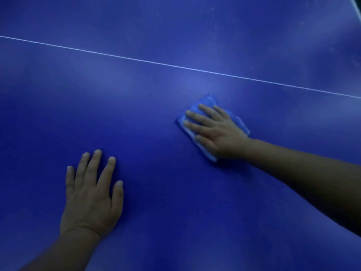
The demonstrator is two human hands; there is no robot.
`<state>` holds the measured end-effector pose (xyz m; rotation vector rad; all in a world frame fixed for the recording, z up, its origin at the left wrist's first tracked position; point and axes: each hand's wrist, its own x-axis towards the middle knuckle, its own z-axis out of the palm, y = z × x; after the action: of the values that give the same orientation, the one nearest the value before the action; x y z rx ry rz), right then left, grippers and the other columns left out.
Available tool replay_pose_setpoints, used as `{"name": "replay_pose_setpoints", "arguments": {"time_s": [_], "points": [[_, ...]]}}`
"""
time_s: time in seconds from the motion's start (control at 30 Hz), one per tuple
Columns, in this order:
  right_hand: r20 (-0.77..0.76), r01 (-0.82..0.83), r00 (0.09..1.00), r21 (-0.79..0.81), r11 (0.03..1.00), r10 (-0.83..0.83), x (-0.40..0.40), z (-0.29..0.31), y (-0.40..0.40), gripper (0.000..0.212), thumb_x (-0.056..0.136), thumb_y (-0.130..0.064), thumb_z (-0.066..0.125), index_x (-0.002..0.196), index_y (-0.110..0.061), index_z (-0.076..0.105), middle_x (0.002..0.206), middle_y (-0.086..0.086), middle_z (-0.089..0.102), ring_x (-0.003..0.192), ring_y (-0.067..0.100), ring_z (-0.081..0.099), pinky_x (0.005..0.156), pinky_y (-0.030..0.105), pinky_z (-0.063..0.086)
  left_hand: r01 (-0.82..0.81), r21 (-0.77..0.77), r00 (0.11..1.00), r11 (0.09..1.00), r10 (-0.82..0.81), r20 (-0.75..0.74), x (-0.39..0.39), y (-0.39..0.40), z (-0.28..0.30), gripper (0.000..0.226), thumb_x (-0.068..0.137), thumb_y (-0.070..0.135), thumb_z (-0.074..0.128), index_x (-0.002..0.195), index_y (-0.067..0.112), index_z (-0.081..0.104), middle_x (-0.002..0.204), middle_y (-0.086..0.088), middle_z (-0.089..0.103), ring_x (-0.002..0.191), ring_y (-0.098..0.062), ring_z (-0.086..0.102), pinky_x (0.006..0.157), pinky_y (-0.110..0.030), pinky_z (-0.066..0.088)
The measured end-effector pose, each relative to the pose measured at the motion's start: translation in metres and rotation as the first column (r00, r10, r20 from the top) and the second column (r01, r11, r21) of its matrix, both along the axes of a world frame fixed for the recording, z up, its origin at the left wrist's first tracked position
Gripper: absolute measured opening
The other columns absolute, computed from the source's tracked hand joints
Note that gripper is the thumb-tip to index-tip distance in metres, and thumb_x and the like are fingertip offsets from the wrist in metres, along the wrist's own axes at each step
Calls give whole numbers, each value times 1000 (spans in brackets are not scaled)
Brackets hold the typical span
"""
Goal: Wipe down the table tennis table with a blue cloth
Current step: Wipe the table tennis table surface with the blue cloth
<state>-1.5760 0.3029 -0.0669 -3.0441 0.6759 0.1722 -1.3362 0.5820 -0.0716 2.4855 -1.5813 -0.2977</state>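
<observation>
The right hand lies flat on a folded, soft blue cloth, fingers straight and slightly spread, pointing toward ten o'clock. It presses the cloth down and does not clutch it; no finger curls under an edge. The cloth shows past the fingertips and along both sides of the palm, a rough rectangle lying at about three o'clock from the frame's centre, just short of the thin white line that crosses the surface from nine o'clock down toward three.

At about seven o'clock the left hand rests palm-down on the smooth dark blue table tennis table, fingers straight and fanned, holding nothing, well apart from the cloth.

The cloth looks light and limp, so it should slide easily on the slick tabletop, but it may bunch or slip out if pressure falls only on one corner. The best hold is probably the present one: palm and fingers spread across its middle. Pale smudges toward one o'clock, beyond the line, suggest ground not yet wiped.
</observation>
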Motion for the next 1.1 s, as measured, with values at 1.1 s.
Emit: {"name": "replay_pose_setpoints", "arguments": {"time_s": [1.1], "points": [[-32,211,976,-103,972,-216,-102,12,67,57,103,-40,17,152,-22,39,161,8,31,145,41,30,115,54,26,25,-79,998,997,-29,-50,5,4,-2,78,87,58,25,146,10,45,159,-15,29,150,-31,15,120,-52,3]]}}
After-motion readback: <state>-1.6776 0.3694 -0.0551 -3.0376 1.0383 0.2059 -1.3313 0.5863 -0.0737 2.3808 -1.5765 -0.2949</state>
